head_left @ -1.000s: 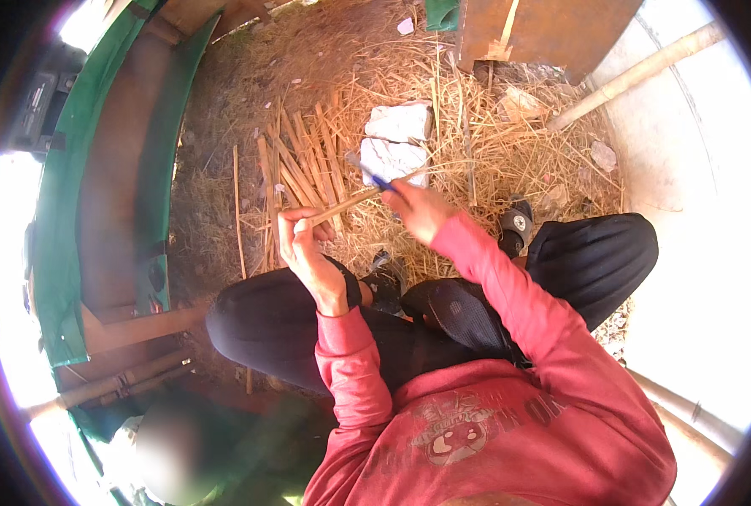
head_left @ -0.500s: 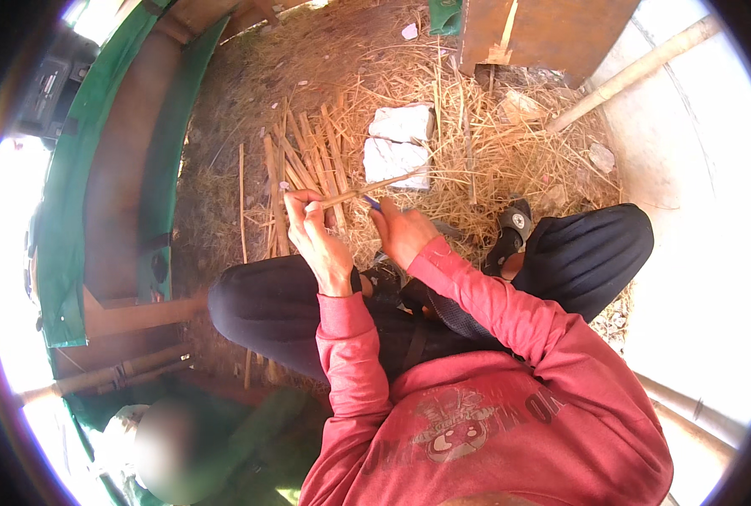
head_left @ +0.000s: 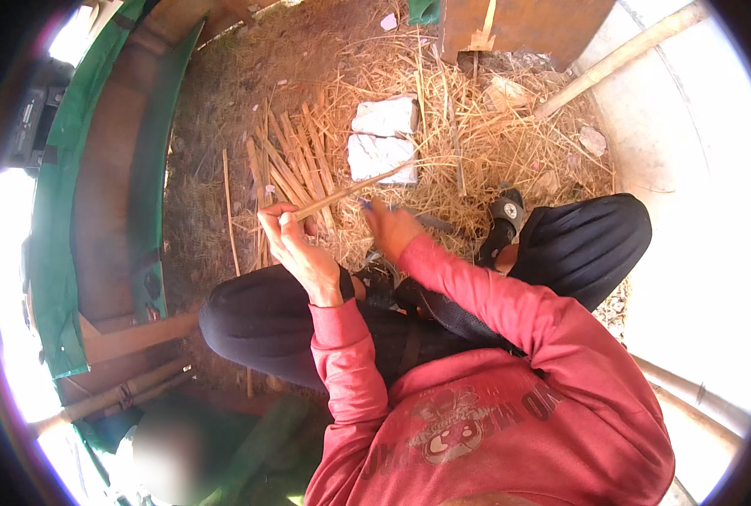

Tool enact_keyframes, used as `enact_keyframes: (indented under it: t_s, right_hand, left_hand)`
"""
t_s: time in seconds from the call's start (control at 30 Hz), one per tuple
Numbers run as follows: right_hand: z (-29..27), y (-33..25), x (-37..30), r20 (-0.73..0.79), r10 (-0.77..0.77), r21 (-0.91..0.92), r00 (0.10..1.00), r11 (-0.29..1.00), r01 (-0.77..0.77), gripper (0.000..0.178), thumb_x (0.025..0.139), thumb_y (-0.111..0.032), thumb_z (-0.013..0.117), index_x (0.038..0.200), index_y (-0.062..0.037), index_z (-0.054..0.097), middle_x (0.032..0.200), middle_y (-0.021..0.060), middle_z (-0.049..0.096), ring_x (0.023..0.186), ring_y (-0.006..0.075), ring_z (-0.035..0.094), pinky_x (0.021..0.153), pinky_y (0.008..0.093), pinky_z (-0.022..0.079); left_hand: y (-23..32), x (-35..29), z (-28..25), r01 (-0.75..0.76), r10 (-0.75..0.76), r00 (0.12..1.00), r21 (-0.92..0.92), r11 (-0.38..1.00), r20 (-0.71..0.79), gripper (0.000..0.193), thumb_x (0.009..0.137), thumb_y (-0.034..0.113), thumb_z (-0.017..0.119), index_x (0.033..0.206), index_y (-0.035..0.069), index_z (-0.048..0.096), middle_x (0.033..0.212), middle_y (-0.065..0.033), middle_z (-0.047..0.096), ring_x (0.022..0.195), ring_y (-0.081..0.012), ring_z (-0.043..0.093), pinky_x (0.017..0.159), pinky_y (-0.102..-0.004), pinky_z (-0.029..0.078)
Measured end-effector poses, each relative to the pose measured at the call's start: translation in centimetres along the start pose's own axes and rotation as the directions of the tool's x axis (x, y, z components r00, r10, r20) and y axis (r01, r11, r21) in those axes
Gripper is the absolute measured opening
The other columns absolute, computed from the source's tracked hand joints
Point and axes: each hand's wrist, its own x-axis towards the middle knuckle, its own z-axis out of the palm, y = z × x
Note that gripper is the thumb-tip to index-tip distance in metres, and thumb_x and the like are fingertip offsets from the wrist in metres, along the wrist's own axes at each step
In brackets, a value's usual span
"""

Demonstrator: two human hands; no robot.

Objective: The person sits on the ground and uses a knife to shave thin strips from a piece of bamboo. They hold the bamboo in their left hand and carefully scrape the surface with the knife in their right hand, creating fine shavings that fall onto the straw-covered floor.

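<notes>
A thin bamboo strip [head_left: 352, 191] slants up and to the right from my left hand [head_left: 301, 255], which grips its lower end between thumb and fingers. Just right of it, my right hand [head_left: 392, 229] is closed, slightly blurred, around a small tool with a blue part [head_left: 364, 204]. Its blade or tip does not show clearly. Beneath the strip's far end lie two whitish blocks [head_left: 381, 158]. Several split bamboo strips [head_left: 295, 164] rest on the ground beyond my left hand.
Straw and shavings [head_left: 494, 139] cover the ground before my bent legs. A grey, blade-like piece [head_left: 433, 221] lies right of my right hand. A bamboo pole [head_left: 620, 59] leans by the pale wall [head_left: 688, 244]. Green sheeting [head_left: 59, 278] hangs left; a blurred person [head_left: 169, 455] is lower left.
My right hand has drawn slightly down and away from the bamboo strip, so more of the strip shows. The left hand still grips it. The whole view has shifted slightly.
</notes>
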Motion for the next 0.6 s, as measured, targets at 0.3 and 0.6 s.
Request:
enact_keyframes:
  t_s: [0.3, 0.6]
  right_hand:
    - [1.4, 1.8, 2.4, -0.067, -0.198, -0.002, 0.978, 0.980, 0.198, 0.029, 0.099, -0.038, 0.050, 0.109, -0.0103, 0.052, 0.062, 0.0240, 0.061, 0.060, 0.0473, 0.061, 0.052, 0.0573, 0.047]
    - [2.9, 3.0, 4.2, 0.143, -0.189, -0.243, 0.972, 0.945, 0.219, 0.033, 0.099, -0.033, 0.047, 0.123, -0.0107, 0.053, 0.072, 0.0222, 0.066, 0.066, 0.0430, 0.065, 0.056, 0.0528, 0.052]
  left_hand:
    - [-0.4, -0.2, -0.2, -0.020, 0.020, 0.999, 0.004, 1.000, -0.041, 0.021, 0.098, 0.024, 0.040, 0.088, 0.007, 0.046, 0.073, -0.0030, 0.041, 0.061, -0.0111, 0.037, 0.057, -0.0279, 0.031]
    - [-1.0, 0.4, -2.0, 0.053, -0.056, 0.992, -0.029, 0.998, -0.117, 0.020, 0.097, 0.027, 0.043, 0.090, 0.007, 0.045, 0.083, -0.0035, 0.041, 0.060, -0.0126, 0.041, 0.054, -0.0270, 0.037]
